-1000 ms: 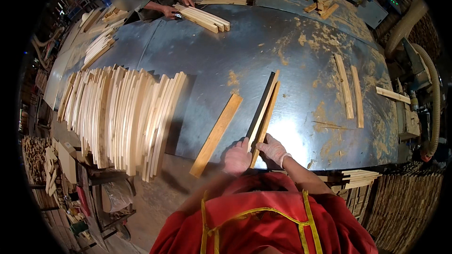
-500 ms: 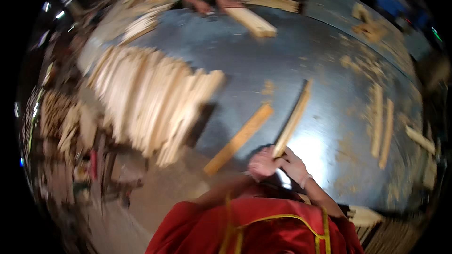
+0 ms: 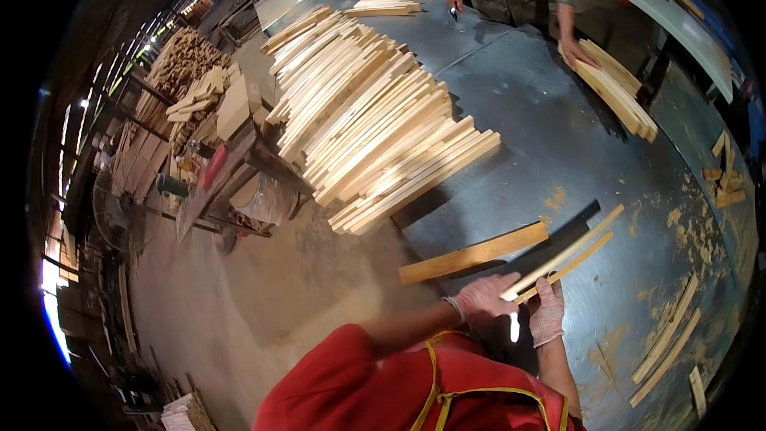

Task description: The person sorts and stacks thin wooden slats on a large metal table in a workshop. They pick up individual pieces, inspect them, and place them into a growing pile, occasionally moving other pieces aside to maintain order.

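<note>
My left hand (image 3: 483,299), in a thin pale glove, is closed around the near end of a narrow pale wooden strip (image 3: 576,247). Beside it, my right hand (image 3: 548,315), gloved too, has its fingers against a second thin wooden strip (image 3: 586,259), which runs almost parallel with a gap between. Both strips point away to the right over the dark metal table (image 3: 511,96). Just left of them lies a wider orange-brown board (image 3: 475,253). Below my left hand is a bright white patch; I cannot tell what it is.
Many pale wooden strips (image 3: 391,112) lie in a long row along the table's left side. Across the table, a person's hand (image 3: 576,52) rests on some boards (image 3: 614,92); the other holds a small tool (image 3: 454,13). Loose strips (image 3: 666,335) and sawdust lie at right.
My view has swung left, showing more floor. The strips in my hands now slant more to the right, with two visible apart. The other person's hands have spread, one remaining on the boards.
</note>
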Available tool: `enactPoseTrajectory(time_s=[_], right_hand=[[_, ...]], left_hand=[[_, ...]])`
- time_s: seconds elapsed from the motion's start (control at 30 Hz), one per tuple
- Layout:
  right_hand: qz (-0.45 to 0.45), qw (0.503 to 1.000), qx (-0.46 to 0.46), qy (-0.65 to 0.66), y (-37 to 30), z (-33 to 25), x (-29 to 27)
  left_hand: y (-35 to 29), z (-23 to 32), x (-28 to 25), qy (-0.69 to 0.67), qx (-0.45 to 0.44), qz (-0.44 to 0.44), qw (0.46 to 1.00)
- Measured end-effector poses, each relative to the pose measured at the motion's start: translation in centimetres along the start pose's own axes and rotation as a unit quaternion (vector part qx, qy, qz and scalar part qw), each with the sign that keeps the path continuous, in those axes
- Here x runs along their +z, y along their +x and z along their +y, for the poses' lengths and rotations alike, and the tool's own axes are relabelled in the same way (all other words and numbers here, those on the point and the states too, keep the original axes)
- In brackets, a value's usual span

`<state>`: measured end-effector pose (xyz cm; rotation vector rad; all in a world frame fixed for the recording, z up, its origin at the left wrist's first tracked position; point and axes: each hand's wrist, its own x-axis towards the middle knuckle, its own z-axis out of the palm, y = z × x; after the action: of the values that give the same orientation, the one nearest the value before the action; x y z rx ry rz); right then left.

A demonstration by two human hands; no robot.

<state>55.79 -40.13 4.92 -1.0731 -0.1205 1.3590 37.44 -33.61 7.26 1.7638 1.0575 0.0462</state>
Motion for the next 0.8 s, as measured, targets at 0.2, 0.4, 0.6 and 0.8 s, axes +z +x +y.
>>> enactPoseTrajectory(time_s=[0.2, 0.4, 0.6, 0.8], right_hand=[[0.052, 0.998, 0.032, 0.01, 0.4, 2.9, 0.6], [0.113, 0.993, 0.035, -0.016, -0.7, 3.8, -0.1], [0.134, 0.99, 0.035, -0.023, -1.7, 3.0, 1.0], [0.147, 0.989, -0.014, -0.018, -1.2, 3.7, -1.2]], left_hand=[[-3.1, -9.8, -16.5, 0.237, 0.062, 0.294, 0.924], [-7.4, -21.1, -32.9, 0.47, -0.057, 0.307, 0.825], [-4.7, -24.6, -28.4, 0.451, 0.021, 0.397, 0.799], [-3.7, -13.7, -7.4, 0.466, 0.152, 0.208, 0.847]])
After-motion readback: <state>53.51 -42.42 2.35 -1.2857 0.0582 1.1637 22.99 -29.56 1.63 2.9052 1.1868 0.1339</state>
